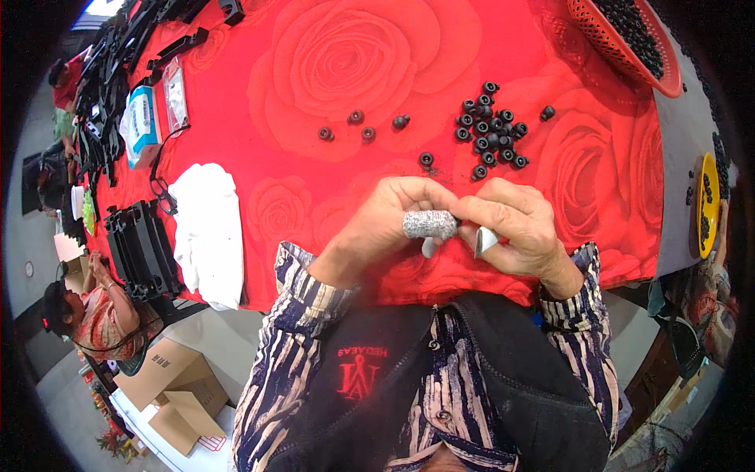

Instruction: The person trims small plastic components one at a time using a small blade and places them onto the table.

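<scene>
My left hand (pixel 393 206) and my right hand (pixel 515 228) meet over the near part of the red table cover, fingers closed. A grey speckled wrap (pixel 429 224) covers a finger of my left hand. Between the fingertips a bit of a small black part (pixel 459 223) shows, mostly hidden by the fingers. My right hand also grips a small flat silver blade (pixel 486 239), its handle end hidden in the palm. Just beyond lies a loose pile of small black knob-like parts (pixel 492 130). A few more black parts (pixel 356 117) are scattered to its left.
A red basket (pixel 668 75) of black parts stands far right; a yellow tray (pixel 710 181) is near another person at right. White cloth (pixel 206 236), black plastic frames (pixel 141 252) and a blue-white box (pixel 142 130) lie left. Several people sit beyond the left edge.
</scene>
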Tool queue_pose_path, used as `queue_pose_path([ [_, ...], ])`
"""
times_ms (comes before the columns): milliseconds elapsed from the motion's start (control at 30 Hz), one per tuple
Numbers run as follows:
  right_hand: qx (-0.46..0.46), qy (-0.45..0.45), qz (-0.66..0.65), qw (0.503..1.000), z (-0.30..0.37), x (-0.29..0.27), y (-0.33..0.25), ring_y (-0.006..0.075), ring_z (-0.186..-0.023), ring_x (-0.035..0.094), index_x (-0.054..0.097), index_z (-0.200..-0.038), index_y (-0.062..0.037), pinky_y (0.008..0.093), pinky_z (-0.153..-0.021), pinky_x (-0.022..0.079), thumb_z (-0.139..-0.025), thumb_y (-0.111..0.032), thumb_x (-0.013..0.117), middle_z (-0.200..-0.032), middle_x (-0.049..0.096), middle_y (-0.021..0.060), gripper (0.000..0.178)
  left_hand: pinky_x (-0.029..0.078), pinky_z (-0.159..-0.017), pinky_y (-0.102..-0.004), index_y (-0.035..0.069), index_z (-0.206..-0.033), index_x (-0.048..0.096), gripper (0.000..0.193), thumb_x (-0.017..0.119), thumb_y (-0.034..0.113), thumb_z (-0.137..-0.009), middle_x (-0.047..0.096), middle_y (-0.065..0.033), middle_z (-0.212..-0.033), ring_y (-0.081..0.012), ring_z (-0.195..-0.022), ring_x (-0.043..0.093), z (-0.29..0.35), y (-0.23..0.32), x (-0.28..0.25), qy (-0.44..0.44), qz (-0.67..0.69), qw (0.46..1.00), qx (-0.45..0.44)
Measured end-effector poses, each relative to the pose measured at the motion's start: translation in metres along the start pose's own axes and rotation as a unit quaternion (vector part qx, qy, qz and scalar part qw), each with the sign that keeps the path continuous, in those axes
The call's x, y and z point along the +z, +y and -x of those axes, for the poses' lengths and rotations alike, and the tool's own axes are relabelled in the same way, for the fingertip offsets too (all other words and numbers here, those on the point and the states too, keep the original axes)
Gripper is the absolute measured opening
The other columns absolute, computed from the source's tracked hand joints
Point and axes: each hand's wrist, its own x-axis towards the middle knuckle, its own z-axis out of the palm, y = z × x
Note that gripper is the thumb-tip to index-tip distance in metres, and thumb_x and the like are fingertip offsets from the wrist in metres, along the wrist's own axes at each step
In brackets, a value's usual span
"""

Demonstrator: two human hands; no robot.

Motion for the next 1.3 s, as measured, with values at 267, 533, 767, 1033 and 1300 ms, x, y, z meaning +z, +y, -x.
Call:
queue_pose_path([
  [267, -0.068, 0.028, 0.102, 0.992, 0.005, 0.004, 0.0, 0.018, -0.053, 0.049, 0.062, -0.107, 0.0028, 0.0307, -0.045, 0.04, -0.057, -0.004, 0.069, -0.068, 0.049, 0.0039, 0.051, 0.051, -0.054, -0.0245, -0.005, -0.096, 0.06, 0.015, 0.063, 0.001, -0.083, 0.064, -0.0114, -0.078, -0.0141, -0.063, 0.061, -0.003, -0.019, 0.008, 0.038, 0.109, 0.983, 0.145],
  [533, -0.039, 0.017, 0.06, 0.997, 0.006, 0.005, 0.004, 0.0196, -0.054, 0.051, 0.062, -0.107, 0.0016, 0.0315, -0.046, 0.041, -0.056, -0.003, 0.069, -0.07, 0.052, 0.0065, 0.051, 0.05, -0.055, -0.0226, -0.005, -0.095, 0.062, 0.016, 0.065, 0.001, -0.081, 0.065, -0.0099, -0.079, -0.0121, -0.064, 0.061, 0.001, -0.009, 0.011, 0.076, 0.019, 0.989, 0.125],
  [767, -0.046, 0.019, 0.025, 0.998, 0.003, 0.005, 0.003, 0.02, -0.051, 0.053, 0.062, -0.099, 0.0043, 0.0305, -0.044, 0.041, -0.058, 0.007, 0.068, -0.068, 0.057, 0.0092, 0.041, 0.051, -0.055, -0.0223, -0.003, -0.094, 0.062, 0.015, 0.065, 0.002, -0.081, 0.066, -0.01, -0.08, -0.0118, -0.064, 0.062, 0.001, -0.009, 0.006, 0.053, 0.032, 0.995, 0.079],
  [1033, -0.043, 0.036, 0.059, 0.997, 0.005, 0.007, 0.001, 0.0192, -0.053, 0.052, 0.062, -0.102, 0.0009, 0.0305, -0.045, 0.041, -0.061, -0.004, 0.072, -0.068, 0.054, 0.0059, 0.043, 0.051, -0.055, -0.0228, -0.004, -0.095, 0.062, 0.014, 0.063, 0.001, -0.082, 0.066, -0.0097, -0.08, -0.0126, -0.063, 0.062, 0.002, -0.012, 0.008, 0.054, 0.054, 0.992, 0.098],
  [1300, -0.007, 0.028, 0.054, 0.998, 0.001, 0.0, -0.001, 0.0199, -0.054, 0.052, 0.06, -0.094, 0.0005, 0.0312, -0.046, 0.041, -0.061, -0.002, 0.072, -0.069, 0.054, 0.0063, 0.036, 0.05, -0.056, -0.0217, -0.004, -0.098, 0.062, 0.017, 0.063, -0.001, -0.082, 0.064, -0.0077, -0.082, -0.0115, -0.066, 0.061, 0.004, -0.006, 0.012, 0.089, -0.03, 0.985, 0.143],
])
